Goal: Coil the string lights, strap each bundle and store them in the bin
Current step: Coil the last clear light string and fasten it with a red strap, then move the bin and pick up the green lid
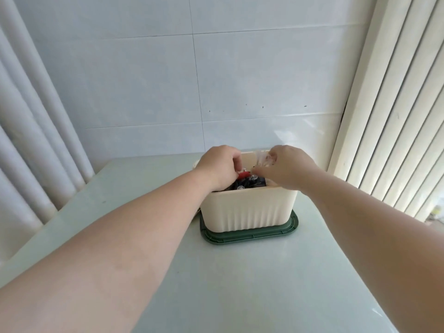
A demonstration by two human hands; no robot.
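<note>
Head view, one moment; both forearms reach forward to a single container.

1. Bin: cream, ribbed walls, open top. It stands directly under both hands on a dark green lid used as a base, most likely parked there to keep the opening free during loading.

2. String lights: dark wire with small clear bulbs, massed inside the bin below the fingertips of both hands and reaching close to the rim. Whether the bundles are strapped cannot be told from here.

3. Left hand: knuckles up, fingers curled down over the bin's left rim and into the string lights, apparently pinching a strand. A small red piece lies just beside its fingertips; what it is cannot be made out. The hold reads as steadying or tucking the mass down.

4. Right hand: over the bin's right rim, fingers curled round a clear piece, glossy and blurred, held just beyond the fingertips near the far wall. It may be a cluster of bulbs or a wrapper; this cannot be settled. One finger points across toward the left hand, the two hands near each other but apart.

5. Table: pale green, glossy, beneath both forearms.

6. Tiled wall: beyond the hands. Vertical slats are outboard of the right hand.

Judgement: storing stage, with the lights already in the bin and being settled so nothing rides above the rim. Loose bulbs could snag on fingers when the hands lift out.
</note>
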